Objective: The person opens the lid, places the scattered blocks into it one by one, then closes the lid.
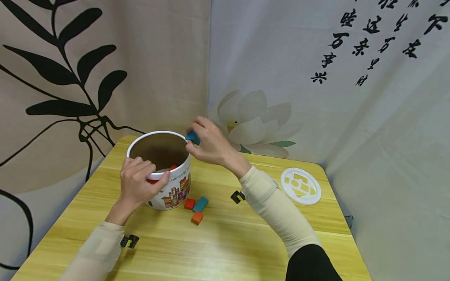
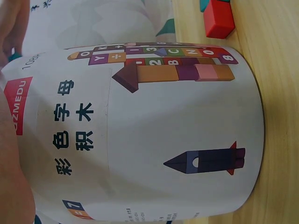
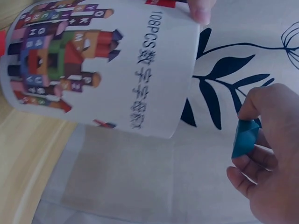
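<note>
A white printed bucket [image 1: 181,175] stands upright near the table's left side. My left hand [image 1: 140,179] grips its near rim, the fingers over the inside and the thumb along the outer wall. My right hand [image 1: 211,144] pinches a blue block [image 3: 245,137] with an angled face, beside the bucket's right rim in the head view. Inside the bucket a bit of a red block [image 1: 172,167] shows; the near wall and left hand hide the rest. In front of the bucket lie a red block [image 1: 189,203], a blue block [image 1: 200,204] and an orange block [image 1: 197,217].
On the table's right side lies a white round lid [image 1: 300,186] with shaped cutouts. The wooden table [image 1: 246,242] meets hanging cloths at its back, one with a leaf print [image 1: 52,70]. Small black wrist devices sit on both sleeves.
</note>
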`<state>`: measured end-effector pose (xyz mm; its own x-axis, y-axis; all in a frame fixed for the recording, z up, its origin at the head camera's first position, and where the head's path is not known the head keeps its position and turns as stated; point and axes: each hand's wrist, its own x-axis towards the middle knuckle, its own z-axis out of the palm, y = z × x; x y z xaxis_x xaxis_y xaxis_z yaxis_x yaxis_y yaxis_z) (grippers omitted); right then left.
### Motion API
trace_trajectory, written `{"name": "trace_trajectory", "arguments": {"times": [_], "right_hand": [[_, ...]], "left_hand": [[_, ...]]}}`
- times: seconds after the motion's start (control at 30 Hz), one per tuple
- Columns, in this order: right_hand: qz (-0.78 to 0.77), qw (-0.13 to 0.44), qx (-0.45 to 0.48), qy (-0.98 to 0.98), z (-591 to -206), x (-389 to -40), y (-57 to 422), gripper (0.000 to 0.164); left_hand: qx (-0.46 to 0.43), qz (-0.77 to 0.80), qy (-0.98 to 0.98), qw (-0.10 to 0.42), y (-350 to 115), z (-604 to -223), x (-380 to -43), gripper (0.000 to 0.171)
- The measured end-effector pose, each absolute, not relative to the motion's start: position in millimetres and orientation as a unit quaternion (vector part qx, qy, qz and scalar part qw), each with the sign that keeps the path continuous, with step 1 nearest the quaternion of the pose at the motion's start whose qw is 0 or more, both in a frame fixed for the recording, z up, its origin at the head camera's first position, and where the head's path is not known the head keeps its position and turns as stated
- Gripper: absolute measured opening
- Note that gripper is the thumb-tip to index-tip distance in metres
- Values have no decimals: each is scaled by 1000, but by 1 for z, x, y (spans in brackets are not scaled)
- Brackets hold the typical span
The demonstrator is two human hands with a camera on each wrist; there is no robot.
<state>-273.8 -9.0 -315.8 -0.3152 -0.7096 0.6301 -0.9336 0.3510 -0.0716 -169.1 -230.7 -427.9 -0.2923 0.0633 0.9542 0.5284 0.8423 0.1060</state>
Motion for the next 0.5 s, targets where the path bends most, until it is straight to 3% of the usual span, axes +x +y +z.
{"name": "trace_trajectory", "arguments": {"times": [0.5], "right_hand": [[193,170,592,-764,-309,-267,-54,24]], "left_hand": [[-195,-202,-772,570,-230,-426,-168,52]]}}
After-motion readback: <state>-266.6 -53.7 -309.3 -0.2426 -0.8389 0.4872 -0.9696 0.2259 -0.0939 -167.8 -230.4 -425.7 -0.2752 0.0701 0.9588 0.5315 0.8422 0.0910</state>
